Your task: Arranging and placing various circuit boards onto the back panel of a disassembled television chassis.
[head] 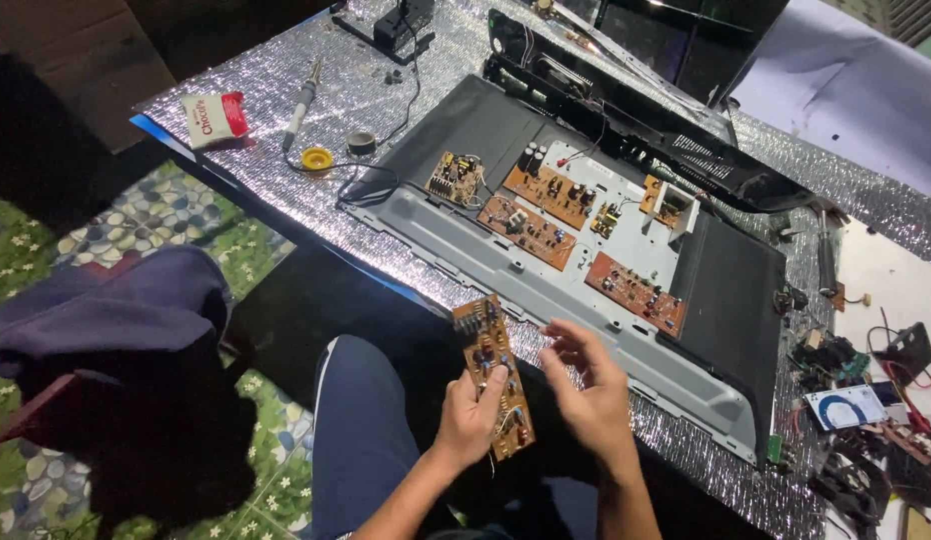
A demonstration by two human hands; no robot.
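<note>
Left hand (470,415) grip clasps circuit board (494,375); right hand (586,390) beside.

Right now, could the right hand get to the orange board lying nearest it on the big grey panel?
Probably yes. The right hand is empty with fingers open, and nothing lies between it and that orange board on the grey panel. The left hand holds a separate circuit board, off to the side.

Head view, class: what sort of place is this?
Probably an electronics repair bench: an opened television chassis with exposed boards, a soldering iron, and a loose circuit board in the left hand.
</note>
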